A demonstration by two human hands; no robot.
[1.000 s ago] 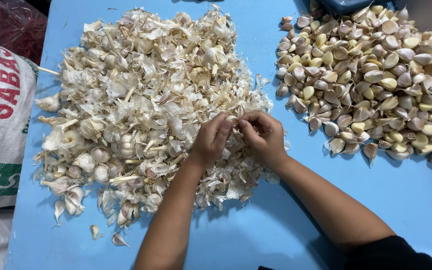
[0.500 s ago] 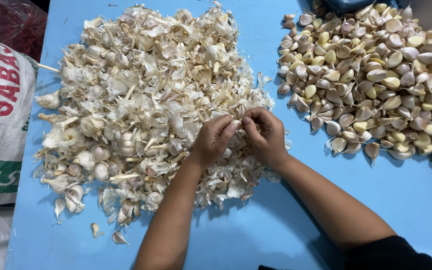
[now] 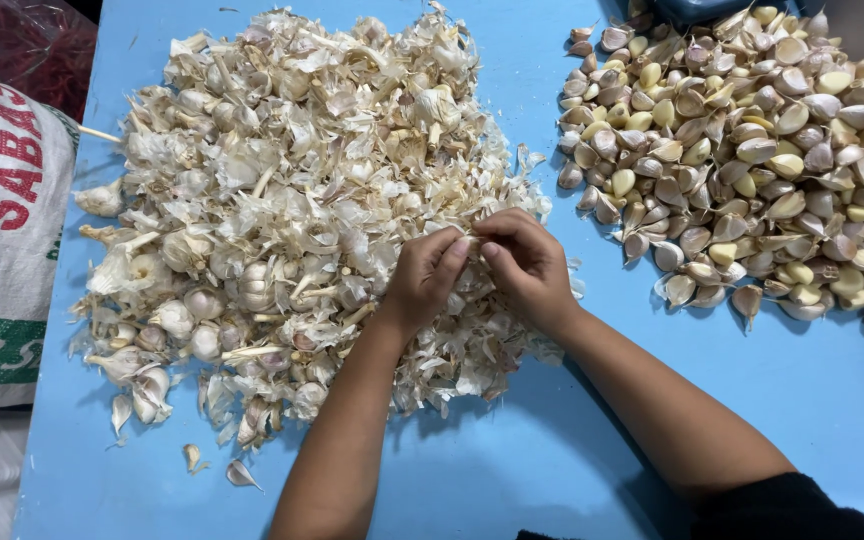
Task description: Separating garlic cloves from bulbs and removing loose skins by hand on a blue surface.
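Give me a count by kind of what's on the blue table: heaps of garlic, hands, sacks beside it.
Heaps of garlic: 2, the big pile of bulbs and papery skins and the pile of separated cloves
Hands: 2, left hand, right hand
Sacks: 1, white printed sack
Total: 5

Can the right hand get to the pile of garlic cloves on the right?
Probably yes. The right hand is busy over the heap of papery garlic skins and bulbs, but only bare blue table lies between it and the pile of separated garlic cloves.
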